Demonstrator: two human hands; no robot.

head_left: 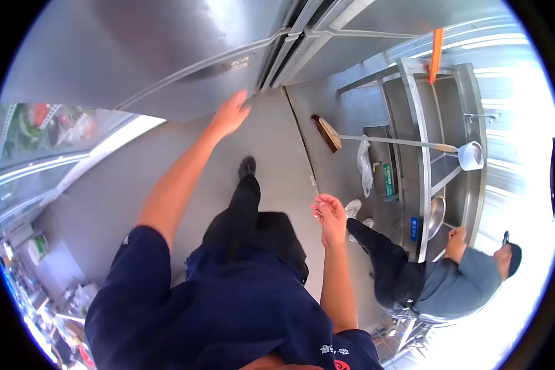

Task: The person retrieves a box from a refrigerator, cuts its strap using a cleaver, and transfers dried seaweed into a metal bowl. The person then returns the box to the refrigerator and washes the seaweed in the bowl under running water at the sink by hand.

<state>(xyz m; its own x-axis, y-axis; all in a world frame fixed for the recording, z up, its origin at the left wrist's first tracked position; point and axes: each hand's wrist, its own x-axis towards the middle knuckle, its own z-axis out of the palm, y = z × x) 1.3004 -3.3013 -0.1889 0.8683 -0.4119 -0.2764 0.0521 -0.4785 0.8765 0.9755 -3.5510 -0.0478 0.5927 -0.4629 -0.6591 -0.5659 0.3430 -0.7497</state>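
My left hand [229,115] reaches forward with its fingers stretched out, near the lower edge of a stainless steel cabinet door [185,92]. It holds nothing that I can see, and I cannot tell whether the fingertips touch the metal. My right hand [330,217] is in front of my right side, thumb and fingers pinched together. A thin, pale, stick-like piece [315,185] pokes out beyond those fingers; its kind is too small to make out.
To the right stands a steel rack [418,111] with a broom [327,132] beside it. A plastic bag [365,166] hangs there. Another person [456,280] in a grey shirt is at the rack's near end. On the left is a glass-fronted case [43,132] holding produce.
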